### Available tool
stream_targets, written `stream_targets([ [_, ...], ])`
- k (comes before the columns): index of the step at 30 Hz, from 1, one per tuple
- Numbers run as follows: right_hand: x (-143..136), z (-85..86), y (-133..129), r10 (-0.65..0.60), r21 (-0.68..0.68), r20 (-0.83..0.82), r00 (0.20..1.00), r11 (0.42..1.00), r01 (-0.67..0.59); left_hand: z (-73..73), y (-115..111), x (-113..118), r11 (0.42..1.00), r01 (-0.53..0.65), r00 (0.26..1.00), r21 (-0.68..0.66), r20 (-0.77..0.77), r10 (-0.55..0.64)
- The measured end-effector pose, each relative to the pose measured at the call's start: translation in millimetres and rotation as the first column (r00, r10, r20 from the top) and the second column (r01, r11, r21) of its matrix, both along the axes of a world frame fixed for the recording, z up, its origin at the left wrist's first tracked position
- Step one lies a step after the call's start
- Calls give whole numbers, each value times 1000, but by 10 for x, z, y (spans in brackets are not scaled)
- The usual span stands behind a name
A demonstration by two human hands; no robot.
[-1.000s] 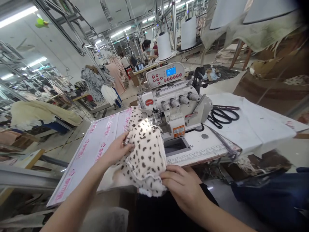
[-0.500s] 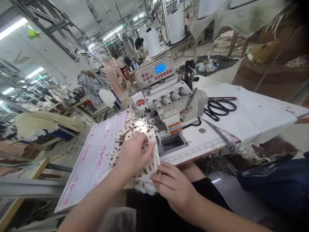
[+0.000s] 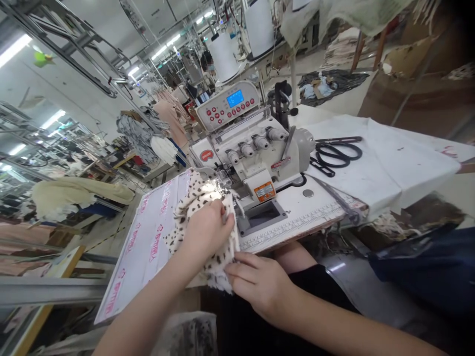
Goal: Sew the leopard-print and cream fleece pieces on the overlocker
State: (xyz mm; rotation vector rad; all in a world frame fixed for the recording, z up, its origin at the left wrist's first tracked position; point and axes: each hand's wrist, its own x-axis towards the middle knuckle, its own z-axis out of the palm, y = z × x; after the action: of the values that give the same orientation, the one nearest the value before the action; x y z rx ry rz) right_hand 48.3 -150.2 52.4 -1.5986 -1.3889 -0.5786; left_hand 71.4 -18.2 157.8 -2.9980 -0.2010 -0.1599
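Observation:
A white fabric piece with dark spots [image 3: 193, 202] lies on the table, its far part under the lit presser-foot area of the overlock sewing machine [image 3: 256, 148]. My left hand [image 3: 210, 225] is closed on the fabric just in front of the needle area, thumb and fingers pinched near its right edge. Lower down, at the table's front edge, my right hand [image 3: 261, 284] grips the same edge between thumb and fingers. The fabric's near end hangs over the table edge below my hands.
Black scissors [image 3: 339, 155] and a grey strip-like tool [image 3: 336, 200] lie right of the machine. White thread cones [image 3: 224, 57] stand behind it. A ruler tape [image 3: 274, 235] runs along the front edge. Garments hang at left, and a person [image 3: 208, 62] sits farther back.
The whole view has shifted slightly, with the machine now a little further left and higher. My left hand's fingers have drawn closer together on the fabric edge; my right hand keeps its hold.

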Motion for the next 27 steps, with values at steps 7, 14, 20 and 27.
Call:
stream_targets([
  [7,11,-47,-6,-25,-31,-50,998,999,24,59,23,90,992,112,994,59,-6,-112],
  [14,20,-145,13,-25,4,-92,995,1000,25,-51,126,38,941,318,948,-119,72,-311],
  [20,43,-107,-50,-8,48,-121,993,999,13,-203,344,-145,850,459,877,-259,288,-385],
  [27,82,152,-231,-51,20,-205,977,998,56,-233,398,-182,844,427,902,-324,219,-373],
])
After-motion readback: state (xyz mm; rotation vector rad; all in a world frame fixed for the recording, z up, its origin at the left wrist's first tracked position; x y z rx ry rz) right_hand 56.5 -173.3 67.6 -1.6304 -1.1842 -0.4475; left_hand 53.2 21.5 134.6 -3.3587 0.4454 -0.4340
